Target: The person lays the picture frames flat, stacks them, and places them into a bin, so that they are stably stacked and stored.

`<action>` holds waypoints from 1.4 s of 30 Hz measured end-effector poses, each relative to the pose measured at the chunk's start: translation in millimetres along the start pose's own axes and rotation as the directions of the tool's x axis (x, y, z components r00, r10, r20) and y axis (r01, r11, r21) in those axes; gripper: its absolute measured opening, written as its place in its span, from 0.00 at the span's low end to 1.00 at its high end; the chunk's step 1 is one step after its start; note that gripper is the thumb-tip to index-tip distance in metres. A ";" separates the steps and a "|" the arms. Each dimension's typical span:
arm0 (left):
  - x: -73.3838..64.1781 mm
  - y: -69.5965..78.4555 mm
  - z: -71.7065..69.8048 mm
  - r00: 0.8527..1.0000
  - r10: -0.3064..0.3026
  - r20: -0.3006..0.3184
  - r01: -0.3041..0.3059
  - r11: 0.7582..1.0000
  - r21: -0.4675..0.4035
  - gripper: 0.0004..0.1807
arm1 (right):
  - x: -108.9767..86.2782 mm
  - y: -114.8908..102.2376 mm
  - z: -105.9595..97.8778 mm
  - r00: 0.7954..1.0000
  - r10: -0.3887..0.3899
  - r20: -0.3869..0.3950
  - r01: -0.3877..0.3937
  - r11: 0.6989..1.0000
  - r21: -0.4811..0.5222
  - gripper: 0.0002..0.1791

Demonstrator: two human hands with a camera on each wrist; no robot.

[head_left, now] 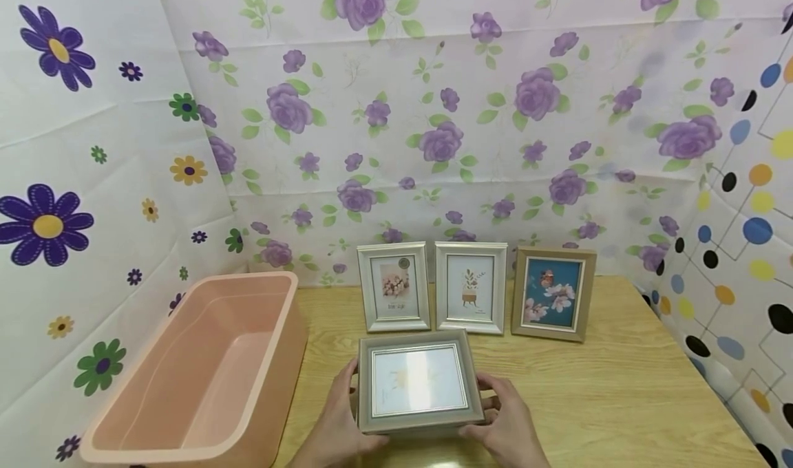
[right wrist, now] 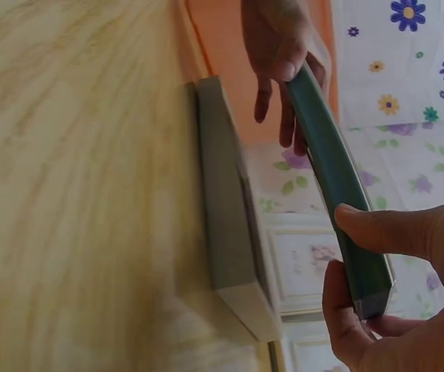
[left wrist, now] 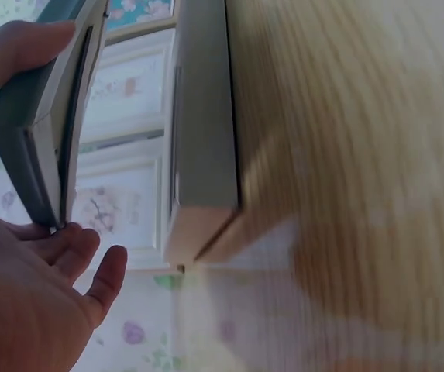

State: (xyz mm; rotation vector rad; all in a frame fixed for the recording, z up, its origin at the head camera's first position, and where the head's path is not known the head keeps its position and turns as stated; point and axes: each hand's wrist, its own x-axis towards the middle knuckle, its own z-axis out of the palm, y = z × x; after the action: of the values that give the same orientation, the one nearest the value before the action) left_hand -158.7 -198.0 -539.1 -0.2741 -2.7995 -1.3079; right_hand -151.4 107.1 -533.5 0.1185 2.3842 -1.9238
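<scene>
Both hands hold a grey-beige picture frame point(head_left: 366, 385) by its two short sides, its glass facing up and bright with glare. My left hand point(head_left: 337, 416) grips the left side and my right hand point(head_left: 509, 420) the right, thumbs on the near edge. In the left wrist view, the held frame point(left wrist: 24, 159) is raised and tilted, apart from a second picture frame point(left wrist: 206, 132) lying flat on the table. That lower frame point(right wrist: 225, 194) also shows in the right wrist view; from the head, the held one mostly hides it.
Behind stand three upright picture frames: two silvery-white ones point(head_left: 362, 289) point(head_left: 440, 289) and a tan one point(head_left: 585, 296) with a bird and blossoms. A deep pink plastic bin point(head_left: 288, 358) is at left on the wooden table point(head_left: 644, 385). Flowered cloth point(head_left: 396, 144) hangs behind.
</scene>
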 end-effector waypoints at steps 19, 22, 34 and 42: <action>8.5 -20.3 -1.7 0.992 -0.057 0.111 0.053 0.998 0.032 0.79 | 6.2 21.4 17.6 1.000 -0.011 0.012 0.012 0.990 -0.142 0.51; 8.7 -21.9 -1.5 0.990 -0.067 0.127 0.065 0.998 0.021 0.79 | 6.8 23.1 18.4 1.000 -0.004 0.020 0.007 0.987 -0.161 0.51; 9.6 -26.9 -3.3 0.981 -0.063 0.186 0.058 0.998 0.031 0.78 | 7.9 26.7 22.3 1.000 -0.010 0.025 0.015 0.973 -0.229 0.50; 8.3 -28.1 -2.9 0.980 -0.068 0.185 0.063 0.998 0.031 0.78 | 8.2 26.5 23.6 0.999 -0.018 0.029 0.024 0.976 -0.218 0.50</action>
State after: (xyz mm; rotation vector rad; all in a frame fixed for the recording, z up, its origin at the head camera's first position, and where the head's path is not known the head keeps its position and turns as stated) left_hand -172.0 -216.7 -557.6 -0.3219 -3.0017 -1.3249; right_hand -156.5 89.7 -565.1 0.0530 2.5676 -1.6455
